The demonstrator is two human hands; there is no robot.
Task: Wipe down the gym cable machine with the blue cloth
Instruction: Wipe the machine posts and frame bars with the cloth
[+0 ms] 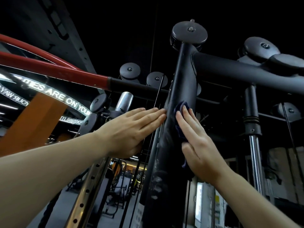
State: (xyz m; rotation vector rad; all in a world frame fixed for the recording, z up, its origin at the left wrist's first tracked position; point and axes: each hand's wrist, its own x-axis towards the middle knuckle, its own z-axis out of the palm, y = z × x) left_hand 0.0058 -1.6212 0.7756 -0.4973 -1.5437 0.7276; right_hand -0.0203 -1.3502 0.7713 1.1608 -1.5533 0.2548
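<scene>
The blue cloth (181, 107) lies flat against the dark upright post (180, 76) of the cable machine, about halfway up what I can see of it. It is pinned there under my right hand (198, 145). That hand is not clenched: its fingers are straight and together, pressing the cloth onto the post's right face. A crumpled corner of the cloth shows above the fingertips, and a thin edge trails out below the thumb.

My left hand (131, 129) is also flat, with its fingers extended and their tips touching the post's left edge, level with the cloth. It holds nothing. A thin cable (158, 92) runs down just behind those fingertips.

The post's lower stretch carries pale smudges. At its top sits a round pulley (190, 32), and a thick dark crossbar (233, 67) branches off to the right towards more pulleys.

On the left, red tubes (49, 67) meet a black bar, with a chrome rail (87, 186) full of holes below them. On the right stands a chrome guide rod (254, 155). Far left, a curved lit sign (62, 97) glows, and more gym equipment sits in the background.
</scene>
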